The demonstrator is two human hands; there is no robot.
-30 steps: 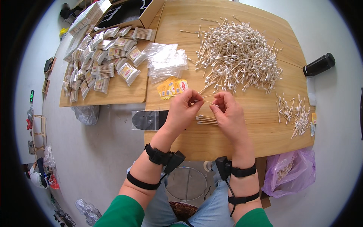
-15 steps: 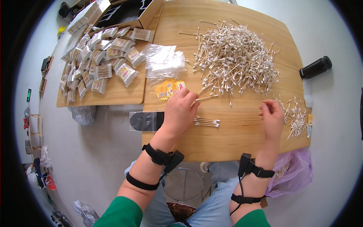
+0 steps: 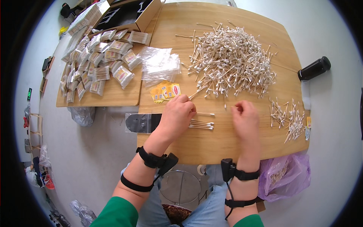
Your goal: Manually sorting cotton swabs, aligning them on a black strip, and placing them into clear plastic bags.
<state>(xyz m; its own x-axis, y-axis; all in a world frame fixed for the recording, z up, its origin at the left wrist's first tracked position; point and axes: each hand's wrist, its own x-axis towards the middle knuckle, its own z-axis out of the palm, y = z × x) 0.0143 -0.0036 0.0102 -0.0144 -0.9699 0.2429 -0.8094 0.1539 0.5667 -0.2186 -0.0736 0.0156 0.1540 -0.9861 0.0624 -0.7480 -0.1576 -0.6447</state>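
Observation:
My left hand [image 3: 177,115] is closed over the left ends of a small row of cotton swabs [image 3: 202,124] on the wooden table. One more cotton swab [image 3: 206,114] juts from its fingers, just beyond that row and roughly parallel to it. My right hand [image 3: 245,116] hovers to the right of the row with curled fingers; anything inside them is hidden. Beyond both hands rises a large heap of loose cotton swabs [image 3: 234,60]. Next to my left wrist lies a clear bag with a black insert [image 3: 138,123]. Yellow cards [image 3: 165,91] lie just past my left hand.
Clear plastic bags [image 3: 160,64] lie beyond the cards. Packed swab bags [image 3: 101,73] crowd the left table beside an open box [image 3: 147,17]. At right are a smaller swab pile [image 3: 295,123], a black bottle [image 3: 314,68] and a purple bag [image 3: 285,176] below the edge.
My left hand has come nearer, bringing its swab down beside the row. My right hand has moved left, away from the small pile, toward the row.

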